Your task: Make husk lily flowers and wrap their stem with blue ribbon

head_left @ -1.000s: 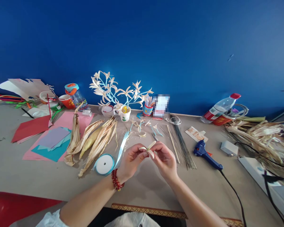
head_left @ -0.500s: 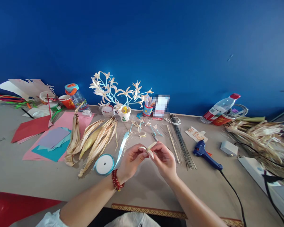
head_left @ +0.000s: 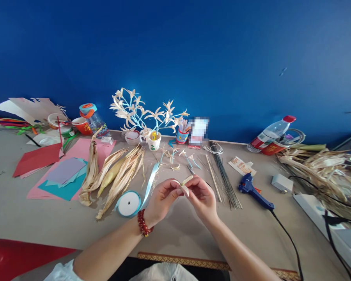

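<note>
Between my two hands is a small corn husk flower [head_left: 186, 180] with pale, cream petals. My left hand [head_left: 163, 197], with a red bead bracelet at the wrist, pinches it from the left. From the other side my right hand [head_left: 204, 197] has thumb and fingertips closed on its petals. Left of my hands lies a ribbon spool [head_left: 129, 203], its light blue ribbon [head_left: 151, 179] stretching up the table. Just beyond my fingers are several small husk flowers on blue stems [head_left: 173, 153] and partly hidden scissors [head_left: 191, 169].
Dried corn husks [head_left: 121, 179] and coloured paper [head_left: 66, 171] cover the left side. A potted husk-flower arrangement [head_left: 155, 141] stands by the blue wall. To the right are thin wires [head_left: 226, 179], a blue glue gun [head_left: 256, 191] with its cord, a bottle [head_left: 270, 134] and a power strip [head_left: 324, 222].
The view has shifted very slightly. Both hands keep their pinch on the husk flower, with hardly any visible movement.
</note>
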Demonstrator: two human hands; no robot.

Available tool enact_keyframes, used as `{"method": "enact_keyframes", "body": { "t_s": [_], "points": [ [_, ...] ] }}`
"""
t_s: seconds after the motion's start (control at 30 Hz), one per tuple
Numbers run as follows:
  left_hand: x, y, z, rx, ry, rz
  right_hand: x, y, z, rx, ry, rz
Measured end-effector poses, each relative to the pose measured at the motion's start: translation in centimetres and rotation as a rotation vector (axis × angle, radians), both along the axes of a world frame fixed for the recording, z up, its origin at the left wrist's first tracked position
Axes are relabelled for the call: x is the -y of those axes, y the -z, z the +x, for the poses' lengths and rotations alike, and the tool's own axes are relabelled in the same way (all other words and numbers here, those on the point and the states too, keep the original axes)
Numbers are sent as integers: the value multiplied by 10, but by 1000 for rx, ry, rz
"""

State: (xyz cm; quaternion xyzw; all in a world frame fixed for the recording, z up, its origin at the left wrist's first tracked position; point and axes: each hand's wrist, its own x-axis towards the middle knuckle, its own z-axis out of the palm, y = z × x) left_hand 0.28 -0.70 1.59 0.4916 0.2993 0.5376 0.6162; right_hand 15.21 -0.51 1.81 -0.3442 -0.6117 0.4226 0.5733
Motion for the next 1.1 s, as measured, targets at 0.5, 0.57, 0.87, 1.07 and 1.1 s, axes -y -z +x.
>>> {"method": "enact_keyframes", "body": {
  "t_s": [0.5, 0.57, 0.87, 1.07, 1.1],
  "points": [
    [2, -2, 1, -13, -68, 30, 0, 0, 3, -8, -43, -16],
    [-1, 2, 1, -12, -127, 35, 1, -2, 3, 19, -34, -5],
    [-5, 11, 1, 127, -170, -49, 5, -6, -6, 305, 65, 129],
    [-4, 12, 1, 148, -199, -93, 5, -2, -11, 341, 124, 94],
    [-3, 12, 1, 126, -205, -88, 5, -1, -11, 340, 134, 94]
  ]
}}
